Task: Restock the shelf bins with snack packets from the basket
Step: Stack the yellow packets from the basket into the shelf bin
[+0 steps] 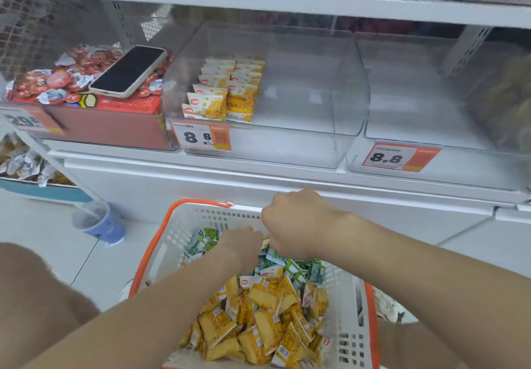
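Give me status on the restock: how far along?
Early. Done: two short yellow rows stand at the left of the middle bin; the rest of it is bare. The right bin looks mostly bare. In hand: left grip and right grip are at the far end of the basket, by the green packets; what they hold is hidden. Left: the yellow pile and the green packets.

I see a white perforated plastic basket [184,233], matt, with a smooth orange plastic rim. The yellow snack packets [267,319] in it are crinkled plastic film with a soft sheen, and the green-and-white snack packets [298,271] look like the same film. The clear plastic shelf bins [301,81] are glossy and smooth. The black phone [129,71] has a glossy screen and a matt pale case. The orange-and-white price tag [201,138] looks like printed paper. The white floor tiles [43,225] are smooth and faintly shiny.
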`<act>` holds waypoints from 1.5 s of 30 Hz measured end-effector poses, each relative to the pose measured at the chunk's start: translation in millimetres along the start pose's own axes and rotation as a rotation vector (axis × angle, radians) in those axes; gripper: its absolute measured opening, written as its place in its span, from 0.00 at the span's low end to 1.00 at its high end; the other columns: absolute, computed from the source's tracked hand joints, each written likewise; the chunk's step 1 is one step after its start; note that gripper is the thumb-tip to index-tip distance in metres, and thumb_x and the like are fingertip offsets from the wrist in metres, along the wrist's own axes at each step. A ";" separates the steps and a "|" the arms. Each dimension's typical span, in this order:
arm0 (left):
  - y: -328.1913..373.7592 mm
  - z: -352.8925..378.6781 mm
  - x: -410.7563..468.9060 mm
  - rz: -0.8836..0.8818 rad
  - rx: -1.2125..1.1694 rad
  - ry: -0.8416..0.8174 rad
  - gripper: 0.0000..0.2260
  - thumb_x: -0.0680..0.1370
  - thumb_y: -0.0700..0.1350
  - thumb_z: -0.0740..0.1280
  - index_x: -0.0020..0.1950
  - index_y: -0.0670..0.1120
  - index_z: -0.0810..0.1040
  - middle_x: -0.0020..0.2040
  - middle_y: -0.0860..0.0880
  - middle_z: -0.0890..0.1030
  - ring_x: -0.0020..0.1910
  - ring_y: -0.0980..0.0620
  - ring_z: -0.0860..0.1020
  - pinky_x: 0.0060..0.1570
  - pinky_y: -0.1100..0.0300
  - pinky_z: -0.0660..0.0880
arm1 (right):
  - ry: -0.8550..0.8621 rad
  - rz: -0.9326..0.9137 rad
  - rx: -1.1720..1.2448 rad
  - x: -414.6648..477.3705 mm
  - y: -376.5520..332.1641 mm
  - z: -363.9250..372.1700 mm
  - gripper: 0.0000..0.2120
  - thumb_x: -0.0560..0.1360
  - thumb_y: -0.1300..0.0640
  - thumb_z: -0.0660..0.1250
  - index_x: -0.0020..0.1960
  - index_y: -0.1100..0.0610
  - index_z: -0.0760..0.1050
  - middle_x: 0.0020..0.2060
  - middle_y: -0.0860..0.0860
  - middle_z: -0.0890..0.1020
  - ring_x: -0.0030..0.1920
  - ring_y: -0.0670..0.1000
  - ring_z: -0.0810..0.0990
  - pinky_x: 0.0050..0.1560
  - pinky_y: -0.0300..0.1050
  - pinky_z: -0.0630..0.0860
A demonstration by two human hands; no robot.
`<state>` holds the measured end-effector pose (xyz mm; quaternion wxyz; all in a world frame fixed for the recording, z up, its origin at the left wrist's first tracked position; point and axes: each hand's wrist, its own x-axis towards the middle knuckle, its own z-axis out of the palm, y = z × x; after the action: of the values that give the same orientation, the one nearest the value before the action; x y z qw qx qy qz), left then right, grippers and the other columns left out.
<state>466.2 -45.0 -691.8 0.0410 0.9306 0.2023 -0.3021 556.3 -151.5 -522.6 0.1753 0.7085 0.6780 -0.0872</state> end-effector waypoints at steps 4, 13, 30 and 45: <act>8.8 28.1 10.0 0.007 0.061 0.048 0.25 0.81 0.36 0.64 0.77 0.46 0.63 0.69 0.40 0.71 0.54 0.39 0.81 0.40 0.49 0.76 | -0.086 -0.003 -0.005 7.6 12.2 4.6 0.14 0.78 0.59 0.64 0.37 0.53 0.62 0.36 0.51 0.66 0.31 0.50 0.67 0.28 0.43 0.62; 15.2 35.9 32.3 -0.013 0.134 0.050 0.24 0.77 0.28 0.66 0.72 0.40 0.70 0.63 0.42 0.79 0.59 0.41 0.82 0.49 0.50 0.78 | -0.116 0.015 0.005 20.9 22.6 9.0 0.06 0.79 0.59 0.65 0.46 0.54 0.69 0.36 0.50 0.66 0.31 0.50 0.67 0.28 0.43 0.64; -30.3 -64.5 -31.9 0.126 -0.736 0.265 0.06 0.80 0.41 0.65 0.44 0.50 0.75 0.45 0.51 0.81 0.44 0.47 0.81 0.46 0.51 0.79 | -0.120 0.051 0.097 8.9 45.7 -23.9 0.04 0.76 0.66 0.66 0.46 0.58 0.72 0.43 0.56 0.75 0.38 0.57 0.75 0.35 0.46 0.72; -53.8 -182.0 -141.1 0.240 -1.710 0.566 0.06 0.82 0.41 0.70 0.55 0.39 0.79 0.49 0.39 0.86 0.50 0.44 0.86 0.54 0.50 0.83 | 0.430 0.223 1.587 -0.8 57.0 -64.5 0.20 0.71 0.60 0.80 0.59 0.59 0.78 0.48 0.57 0.87 0.44 0.54 0.87 0.50 0.54 0.84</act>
<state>440.1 -9.3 -459.5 0.6974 0.6373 0.2617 0.1974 605.5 -129.7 -455.3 -0.5025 0.6858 0.3595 -0.3845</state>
